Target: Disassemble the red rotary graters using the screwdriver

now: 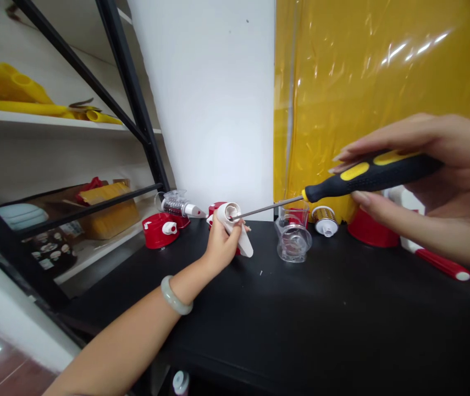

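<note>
A hand could pass most freely over the near right of the black tabletop (333, 330), below the screwdriver (377, 171) slanting from the right hand (461, 176) to a white part (245, 242) in the left hand (221, 245). The left forearm (136, 335) bars the left. Behind, a clear plastic housing (293, 242), drum (325, 221) and red base (370, 228) block the way.

No text, brand or number can be read; a pale patch (47, 264) on the pot (58, 254) is too blurred
</note>
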Motion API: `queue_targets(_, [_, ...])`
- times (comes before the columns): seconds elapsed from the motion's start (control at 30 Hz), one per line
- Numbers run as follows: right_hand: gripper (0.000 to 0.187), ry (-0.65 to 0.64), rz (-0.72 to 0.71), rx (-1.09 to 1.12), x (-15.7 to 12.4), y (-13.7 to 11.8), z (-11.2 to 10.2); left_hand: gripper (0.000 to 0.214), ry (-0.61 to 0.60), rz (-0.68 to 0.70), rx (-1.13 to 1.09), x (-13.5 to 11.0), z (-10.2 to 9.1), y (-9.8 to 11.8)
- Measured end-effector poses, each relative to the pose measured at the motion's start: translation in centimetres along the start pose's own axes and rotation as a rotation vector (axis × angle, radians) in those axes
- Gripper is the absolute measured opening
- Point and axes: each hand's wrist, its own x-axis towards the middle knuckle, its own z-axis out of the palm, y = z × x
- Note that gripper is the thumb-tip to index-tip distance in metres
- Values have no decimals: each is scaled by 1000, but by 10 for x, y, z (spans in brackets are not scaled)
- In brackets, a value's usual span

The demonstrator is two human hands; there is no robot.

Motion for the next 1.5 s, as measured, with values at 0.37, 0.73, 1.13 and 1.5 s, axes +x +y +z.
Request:
queue_targets(0.37, [35,-142,-43,-180,8,21,0,29,125,67,162,6,-4,2])
queue_targets(0.73, [51,-186,281,14,9,25,-1,41,177,239,280,4,-7,5])
queue_targets(1.13, [30,-207,-2,-41,6,32,-6,39,202,255,322,2,-2,4])
queue_targets(1.5, [14,-205,-183,6,8,11,-6,47,361,319,389,8,-13,1])
